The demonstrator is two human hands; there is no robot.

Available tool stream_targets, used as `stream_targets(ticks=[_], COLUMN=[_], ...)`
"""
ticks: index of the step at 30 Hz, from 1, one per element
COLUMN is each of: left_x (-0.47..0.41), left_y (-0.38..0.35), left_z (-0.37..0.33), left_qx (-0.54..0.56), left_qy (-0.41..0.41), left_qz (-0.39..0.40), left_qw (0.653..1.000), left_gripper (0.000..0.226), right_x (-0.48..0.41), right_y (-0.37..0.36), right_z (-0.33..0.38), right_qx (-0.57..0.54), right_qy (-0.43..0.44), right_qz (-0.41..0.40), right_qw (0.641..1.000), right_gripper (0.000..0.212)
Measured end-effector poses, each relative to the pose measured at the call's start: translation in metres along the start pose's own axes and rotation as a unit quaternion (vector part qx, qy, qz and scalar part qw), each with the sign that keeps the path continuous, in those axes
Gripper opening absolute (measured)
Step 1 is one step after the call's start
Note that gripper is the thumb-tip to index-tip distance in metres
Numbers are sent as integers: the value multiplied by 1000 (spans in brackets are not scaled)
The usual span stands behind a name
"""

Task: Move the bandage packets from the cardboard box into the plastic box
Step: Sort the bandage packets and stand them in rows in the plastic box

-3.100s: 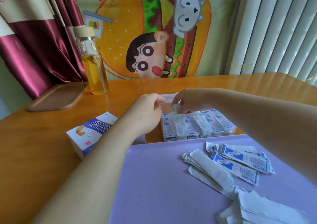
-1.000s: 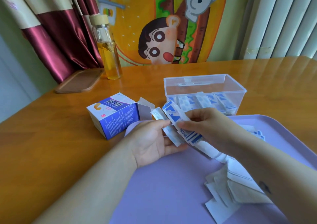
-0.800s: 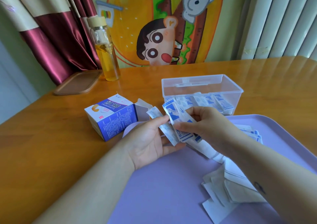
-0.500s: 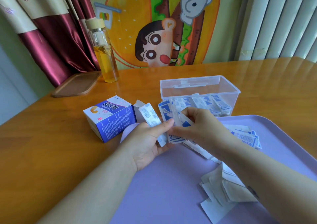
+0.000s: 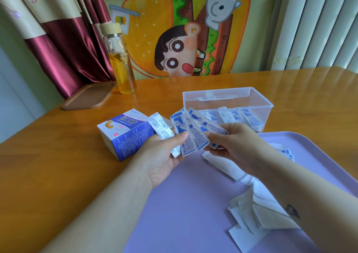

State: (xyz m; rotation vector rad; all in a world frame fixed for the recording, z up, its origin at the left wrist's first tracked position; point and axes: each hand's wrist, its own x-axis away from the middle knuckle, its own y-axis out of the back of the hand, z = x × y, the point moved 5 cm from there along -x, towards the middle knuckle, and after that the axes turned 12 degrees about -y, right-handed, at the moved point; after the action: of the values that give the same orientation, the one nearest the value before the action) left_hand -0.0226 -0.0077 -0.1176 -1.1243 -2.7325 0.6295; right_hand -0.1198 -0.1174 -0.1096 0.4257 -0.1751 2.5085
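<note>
While our left hand (image 5: 164, 155) pinches a fanned bunch of bandage packets (image 5: 193, 136) over the tray (image 5: 174, 204), our right hand (image 5: 236, 146) grips their other side, probably squaring them for the plastic box (image 5: 222, 103) just behind.

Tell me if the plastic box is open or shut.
Open. The plastic box has no lid over its top, and a row of packets shows inside it.

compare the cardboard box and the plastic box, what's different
The cardboard box is opaque, printed blue and white; the plastic box is clear. Bandage packets show through the plastic box's wall; the cardboard box's contents are hidden. Both sit on the wooden table.
</note>
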Motion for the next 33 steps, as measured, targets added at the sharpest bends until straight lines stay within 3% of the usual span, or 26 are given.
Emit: stream_targets(ticks=[9, 14, 18, 21, 30, 33], left_x=[1, 0, -2, -1, 1, 3], left_y=[0, 0, 3, 1, 1, -2], left_z=[-2, -2, -2, -2, 6, 3], left_qx=[-2, 3, 6, -8, -89, -152], left_qy=[-14, -13, -18, -23, 18, 23], left_qz=[0, 0, -13, 2, 35, 89], left_qw=[1000, 1000, 1000, 1000, 995, 984], left_gripper=[22, 23, 25, 21, 22, 25], right_x=[-1, -3, 3, 9, 6, 3], right_y=[2, -4, -8, -13, -20, -19], right_z=[0, -3, 2, 6, -1, -4], right_qx=[38, 85, 104, 181, 299, 229], right_qy=[30, 36, 36, 72, 121, 87], right_qz=[-47, -27, 15, 16, -18, 47], right_qw=[998, 995, 994, 981, 946, 968], right_gripper=[9, 11, 33, 42, 28, 15])
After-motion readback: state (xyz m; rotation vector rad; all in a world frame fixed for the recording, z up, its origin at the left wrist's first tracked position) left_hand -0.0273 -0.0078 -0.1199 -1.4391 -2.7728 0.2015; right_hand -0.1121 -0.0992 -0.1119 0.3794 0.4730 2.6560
